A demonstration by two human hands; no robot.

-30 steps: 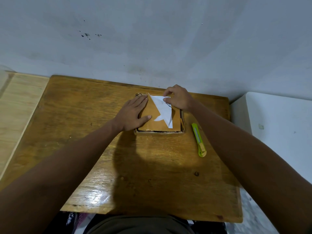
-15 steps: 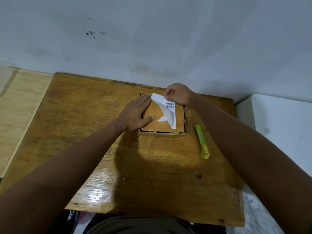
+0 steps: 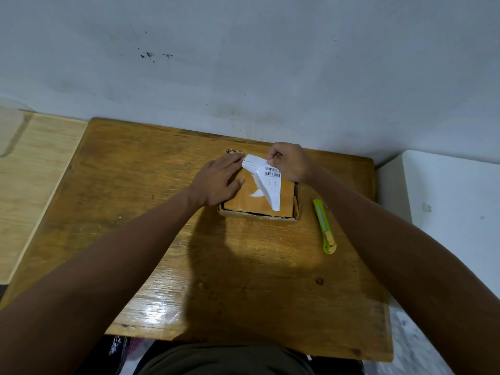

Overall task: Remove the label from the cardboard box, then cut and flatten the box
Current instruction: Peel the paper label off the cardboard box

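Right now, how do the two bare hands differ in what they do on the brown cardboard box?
The left hand lies flat, fingers spread, pressing the brown cardboard box; the right hand is closed, pinching the white barcode label and lifting it. The left is nearer the box's left edge, the right its far corner. Both touch the box area.

Head view, single wide-angle camera | worn at head height, aimed forward and steeply down | wooden table (image 3: pixel 140 212) seen from its near edge toward the grey wall (image 3: pixel 243 63) behind | both forearms enter from the bottom corners | close range, edges bowed by the lens | no second view, no shared area
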